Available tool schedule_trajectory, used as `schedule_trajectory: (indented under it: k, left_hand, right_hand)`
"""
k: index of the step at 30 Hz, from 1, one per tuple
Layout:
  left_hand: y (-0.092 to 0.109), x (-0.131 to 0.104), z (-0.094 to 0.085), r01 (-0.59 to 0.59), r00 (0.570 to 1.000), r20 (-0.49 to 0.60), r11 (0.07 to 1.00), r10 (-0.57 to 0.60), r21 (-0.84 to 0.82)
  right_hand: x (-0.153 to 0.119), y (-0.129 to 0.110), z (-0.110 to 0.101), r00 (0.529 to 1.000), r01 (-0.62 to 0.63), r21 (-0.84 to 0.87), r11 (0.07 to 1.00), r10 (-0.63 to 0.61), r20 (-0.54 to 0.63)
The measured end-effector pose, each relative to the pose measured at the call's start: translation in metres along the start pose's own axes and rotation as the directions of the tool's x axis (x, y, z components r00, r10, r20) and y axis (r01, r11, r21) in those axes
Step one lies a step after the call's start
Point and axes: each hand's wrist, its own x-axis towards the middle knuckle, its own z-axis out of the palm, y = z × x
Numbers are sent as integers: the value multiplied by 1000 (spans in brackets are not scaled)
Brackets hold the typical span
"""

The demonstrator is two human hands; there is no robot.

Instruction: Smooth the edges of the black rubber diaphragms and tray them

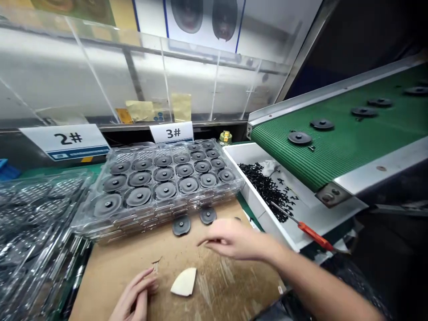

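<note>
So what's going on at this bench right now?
A person works at a brown board with bare hands. The right hand reaches across it, fingers loosely curled, near two loose black discs lying in front of a clear tray filled with similar discs. The left hand rests at the board's near edge beside a pale wedge-shaped piece. More discs ride the green conveyor on the right, above a white bin of small black parts and a red-handled screwdriver.

Right of the clear tray stack [157, 178] sits a white bin [302, 209] of black screws [267, 187] with an orange-handled screwdriver [309, 232], beyond it a green conveyor belt [347, 138], and behind it signs "2#" [67, 139] and "3#" [172, 132].
</note>
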Motion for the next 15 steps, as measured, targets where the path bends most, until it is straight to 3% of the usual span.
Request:
schedule_trajectory:
  k: [2, 3, 4, 8, 10, 12, 15]
  left_hand:
    - [1, 3, -1, 73, 997, 12, 997, -73, -18]
    - [3, 4, -1, 93, 996, 15, 995, -93, -31]
    - [5, 5, 0, 102, 995, 10, 994, -102, -46]
    - [10, 6, 2, 149, 989, -6, 985, -150, -90]
    - [12, 7, 3, 209, 978, 16, 969, -208, -134]
    - [12, 7, 4, 254, 967, 53, 951, -249, -178]
    - [14, 7, 2, 282, 959, 97, 934, -267, -217]
  right_hand:
    - [-23, -1, -57, 999, -50, -172, 984, 51, 1]
    - [-32, 2, -86, 985, -162, -443, 882, 170, -22]
    - [-39, 9, -114, 961, -272, -532, 802, 258, -101]
    - [-54, 52, -204, 794, -606, -605, 516, 429, -430]
    - [-60, 76, -229, 708, -705, -578, 411, 436, -555]
    - [-64, 94, -243, 656, -754, -548, 361, 430, -620]
    - [-66, 102, -252, 650, -759, -538, 366, 381, -658]
